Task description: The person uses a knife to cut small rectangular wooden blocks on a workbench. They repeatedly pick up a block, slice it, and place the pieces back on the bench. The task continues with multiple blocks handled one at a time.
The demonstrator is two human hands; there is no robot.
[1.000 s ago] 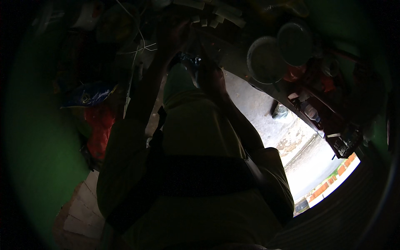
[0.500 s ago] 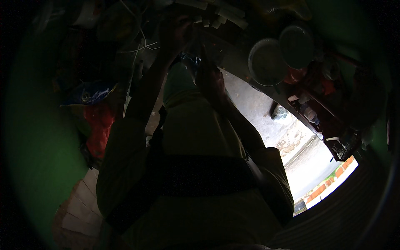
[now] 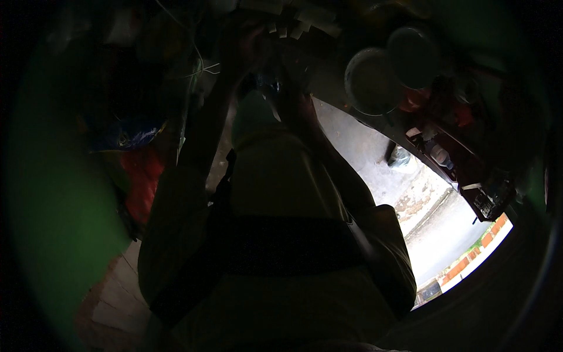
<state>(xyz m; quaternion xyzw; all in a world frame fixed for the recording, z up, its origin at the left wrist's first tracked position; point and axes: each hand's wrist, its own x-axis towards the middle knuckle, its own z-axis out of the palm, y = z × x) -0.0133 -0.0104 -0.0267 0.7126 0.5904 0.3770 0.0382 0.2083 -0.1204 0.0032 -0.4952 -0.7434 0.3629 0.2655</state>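
White cord (image 3: pixel 203 68) forks near the left hand (image 3: pixel 248 46); round vessel (image 3: pixel 374 85) right of the right hand (image 3: pixel 296 105); cannot tell either grip.

Dark olive-yellow shirt (image 3: pixel 281 170), loose elbow-length sleeves (image 3: pixel 388 237); broad black band (image 3: pixel 287 246) across front; forearms (image 3: pixel 341 170) bare.

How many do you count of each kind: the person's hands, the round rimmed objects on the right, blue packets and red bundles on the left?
Left hand and right hand: 2
Round rimmed objects: 2
Blue packet: 1
Red bundle: 1
Total: 6
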